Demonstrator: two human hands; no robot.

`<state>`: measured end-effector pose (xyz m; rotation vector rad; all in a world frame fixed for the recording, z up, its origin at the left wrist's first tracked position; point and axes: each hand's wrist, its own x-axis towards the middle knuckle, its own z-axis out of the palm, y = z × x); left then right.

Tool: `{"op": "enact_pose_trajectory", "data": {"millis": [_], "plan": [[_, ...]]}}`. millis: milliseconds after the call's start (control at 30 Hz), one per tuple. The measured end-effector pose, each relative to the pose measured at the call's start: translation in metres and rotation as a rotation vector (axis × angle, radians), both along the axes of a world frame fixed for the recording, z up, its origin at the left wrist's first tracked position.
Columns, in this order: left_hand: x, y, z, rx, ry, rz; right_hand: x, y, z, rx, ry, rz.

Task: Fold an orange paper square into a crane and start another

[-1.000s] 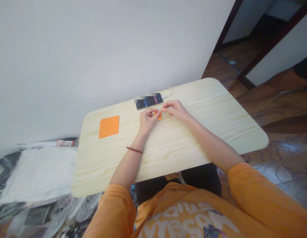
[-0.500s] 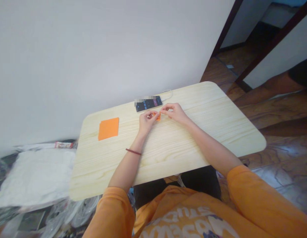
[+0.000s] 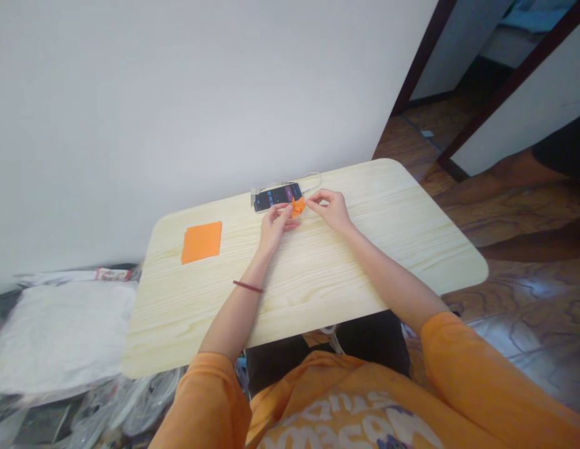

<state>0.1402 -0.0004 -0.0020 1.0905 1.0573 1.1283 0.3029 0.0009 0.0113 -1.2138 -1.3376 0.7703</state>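
Note:
A small folded piece of orange paper [image 3: 298,206] is pinched between both hands, just above the light wooden table [image 3: 365,249]. My left hand [image 3: 274,224], with a dark red bracelet on the wrist, grips the paper's left side with closed fingertips. From the other side my right hand [image 3: 331,209] pinches its right edge. Directly behind the paper lies a dark phone [image 3: 277,196] with its screen lit.
A flat stack of orange paper squares [image 3: 201,242] lies at the table's left. A white cable [image 3: 313,181] runs from the phone. White plastic bags [image 3: 60,337] lie on the floor at left. A wall stands behind; wooden floor and a doorway are at right.
The folded paper has turned and risen a little between the fingertips, showing more of its orange face. The view has shifted slightly; the hands stay in the same spot.

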Motion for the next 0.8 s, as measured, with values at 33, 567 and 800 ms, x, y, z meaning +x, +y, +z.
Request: {"op": "enact_pose_trajectory", "data": {"millis": [33, 567, 800], "plan": [[0.0008, -0.0007, 0.0006, -0.028, -0.020, -0.002, -0.0015, -0.0015, 0.0006, 0.000, 0.002, 0.000], [-0.0027, 0.0019, -0.0065, 0.043, 0.026, 0.066, 0.0028, 0.0044, -0.0037, -0.408, 0.308, 0.217], [-0.0037, 0.0031, -0.0055, 0.027, -0.038, 0.048, 0.0040, 0.0029, -0.0045, -0.511, 0.417, 0.300]]}}
